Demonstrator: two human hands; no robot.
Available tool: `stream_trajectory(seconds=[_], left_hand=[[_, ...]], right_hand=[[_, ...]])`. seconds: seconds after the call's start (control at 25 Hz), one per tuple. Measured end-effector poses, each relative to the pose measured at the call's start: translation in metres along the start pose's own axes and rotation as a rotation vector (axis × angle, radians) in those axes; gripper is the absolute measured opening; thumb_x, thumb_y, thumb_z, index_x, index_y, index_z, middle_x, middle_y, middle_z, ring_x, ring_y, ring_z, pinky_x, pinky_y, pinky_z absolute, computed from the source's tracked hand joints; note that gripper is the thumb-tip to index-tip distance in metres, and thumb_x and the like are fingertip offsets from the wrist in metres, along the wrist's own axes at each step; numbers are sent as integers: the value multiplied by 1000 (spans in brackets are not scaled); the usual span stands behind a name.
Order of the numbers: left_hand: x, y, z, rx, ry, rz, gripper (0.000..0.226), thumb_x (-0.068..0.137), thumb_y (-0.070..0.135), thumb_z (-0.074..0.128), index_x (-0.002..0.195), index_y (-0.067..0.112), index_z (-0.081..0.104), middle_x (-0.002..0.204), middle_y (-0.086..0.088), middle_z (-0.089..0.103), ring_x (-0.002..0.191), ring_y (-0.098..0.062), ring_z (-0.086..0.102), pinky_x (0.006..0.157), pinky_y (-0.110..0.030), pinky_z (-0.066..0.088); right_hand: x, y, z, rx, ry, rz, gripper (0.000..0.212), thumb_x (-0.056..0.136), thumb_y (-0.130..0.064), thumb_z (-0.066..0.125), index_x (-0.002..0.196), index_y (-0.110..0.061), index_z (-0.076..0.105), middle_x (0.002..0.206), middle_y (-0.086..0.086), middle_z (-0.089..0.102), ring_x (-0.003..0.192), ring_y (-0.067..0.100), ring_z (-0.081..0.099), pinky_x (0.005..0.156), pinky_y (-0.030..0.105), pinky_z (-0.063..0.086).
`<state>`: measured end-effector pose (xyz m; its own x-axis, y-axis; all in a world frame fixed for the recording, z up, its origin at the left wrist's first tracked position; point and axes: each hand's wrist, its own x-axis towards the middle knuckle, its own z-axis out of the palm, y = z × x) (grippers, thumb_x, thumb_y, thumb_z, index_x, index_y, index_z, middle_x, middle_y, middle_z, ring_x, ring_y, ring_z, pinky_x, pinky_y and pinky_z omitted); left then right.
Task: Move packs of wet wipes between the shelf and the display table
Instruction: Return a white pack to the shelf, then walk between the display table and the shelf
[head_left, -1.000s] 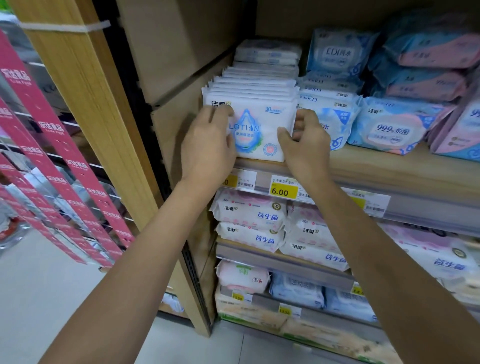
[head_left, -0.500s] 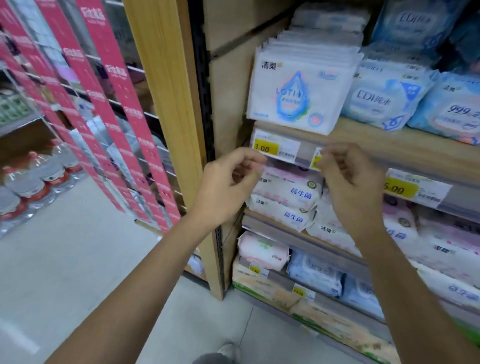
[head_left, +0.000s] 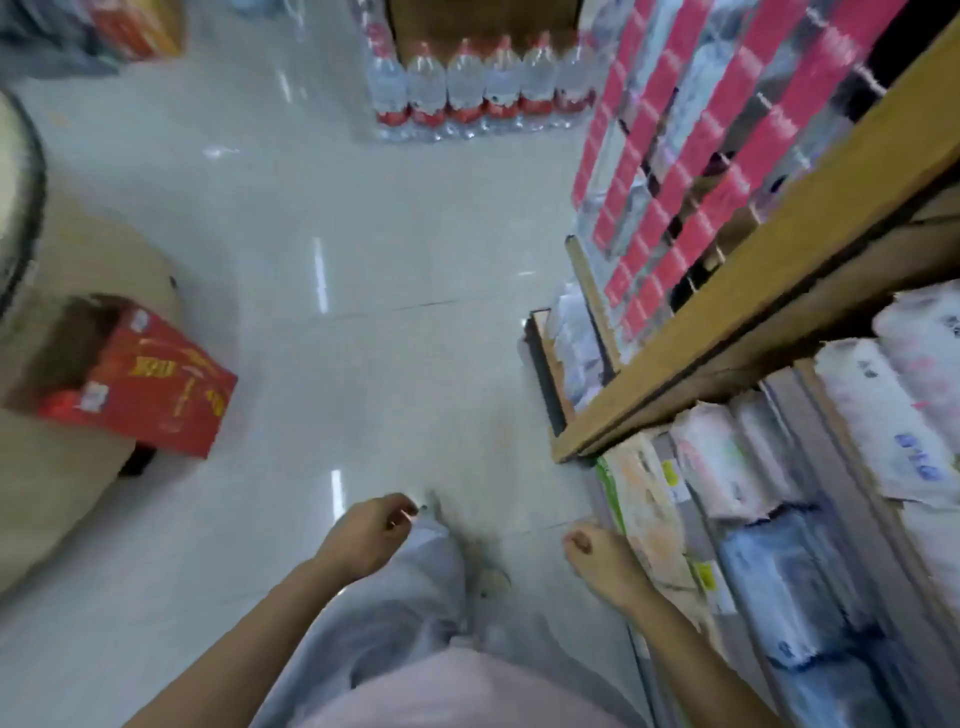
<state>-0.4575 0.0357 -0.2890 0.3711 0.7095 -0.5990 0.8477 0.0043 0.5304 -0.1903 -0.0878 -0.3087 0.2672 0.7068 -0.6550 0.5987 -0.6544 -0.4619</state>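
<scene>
The view points down at the floor, blurred by motion. My left hand (head_left: 370, 535) hangs low in the middle with its fingers loosely curled and holds nothing. My right hand (head_left: 597, 558) hangs beside the bottom shelf, also loosely curled and without a pack. White and pink packs of wet wipes (head_left: 883, 415) lie on the wooden shelf (head_left: 753, 291) at the right, and bluish packs (head_left: 779, 582) fill the lower tiers. The curved edge of a round display table (head_left: 23, 171) shows at the far left.
A red carton (head_left: 150, 384) sits on the floor under the table's beige base. Shrink-wrapped water bottles (head_left: 483, 88) stand at the far end of the aisle. Pink hanging strips (head_left: 701, 156) cover the neighbouring rack. Pale tiled floor (head_left: 322, 234) lies between table and shelf.
Both hands left the upright pack on the shelf and dropped to my sides with nothing in them. The view swung left and down, from the shelf to the aisle floor.
</scene>
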Motion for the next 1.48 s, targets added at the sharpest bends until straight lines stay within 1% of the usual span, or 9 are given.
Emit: stream_trajectory(seconds=[0.12,0.2,0.32,0.48,0.64,0.84,1.04,1.32,1.48], left_hand=[[-48,-98,2,-99,111,-335,30,93,15,47,117,18,62,107,-3,67,96,-20,60,76,-24,42],[-86,-152,7,-252,185,-498,28,92,15,48,117,17,62,107,-2,67,95,-20,60,76,-24,41],[-131,-209,16,-450,277,-639,25,92,14,52,114,14,64,110,-6,68,99,-20,61,76,-21,39],[-175,-279,13,-679,383,-780,27,93,11,52,118,12,63,118,-8,65,108,-21,60,83,-19,40],[-195,-344,-20,-756,368,-802,27,93,14,50,118,14,62,120,-8,63,100,-16,57,78,-17,38],[-192,-410,-109,-861,525,-785,22,93,15,53,113,17,63,116,-8,63,98,-18,57,80,-21,41],[-166,-477,-194,-892,626,-762,21,94,14,52,112,15,62,98,-3,60,93,-18,57,72,-21,39],[-135,-565,-281,-945,552,-859,25,93,15,53,116,11,63,113,-9,64,104,-23,60,84,-22,42],[-111,-612,-350,-942,598,-857,26,94,16,52,117,11,62,114,-9,64,106,-22,59,86,-23,41]], right_hand=[[28,-58,21,-176,-185,-134,28,93,-18,51,67,-27,49,74,0,58,76,23,60,63,27,40],[45,-120,40,-291,-244,-248,15,94,-17,50,83,-21,59,87,2,61,89,24,60,71,26,43],[66,-213,76,-388,-305,-403,19,95,-18,49,107,-11,61,94,3,59,86,20,55,72,24,42],[88,-316,153,-540,-391,-515,16,95,-17,50,107,-12,59,94,6,59,82,22,58,64,24,42],[100,-379,214,-609,-430,-494,8,93,-16,52,99,-14,57,97,11,63,87,30,64,71,34,50],[106,-406,250,-668,-433,-305,11,90,-9,52,98,-7,60,87,11,63,66,21,58,51,20,42],[134,-462,292,-722,-490,-220,12,88,-7,51,95,-4,60,76,7,62,58,17,55,50,17,40],[187,-663,389,-591,-502,-299,15,88,-6,49,93,-2,63,80,10,64,64,19,59,60,28,44],[201,-787,442,-467,-492,-392,11,86,-9,52,85,-11,63,80,10,64,71,21,58,67,35,47]])
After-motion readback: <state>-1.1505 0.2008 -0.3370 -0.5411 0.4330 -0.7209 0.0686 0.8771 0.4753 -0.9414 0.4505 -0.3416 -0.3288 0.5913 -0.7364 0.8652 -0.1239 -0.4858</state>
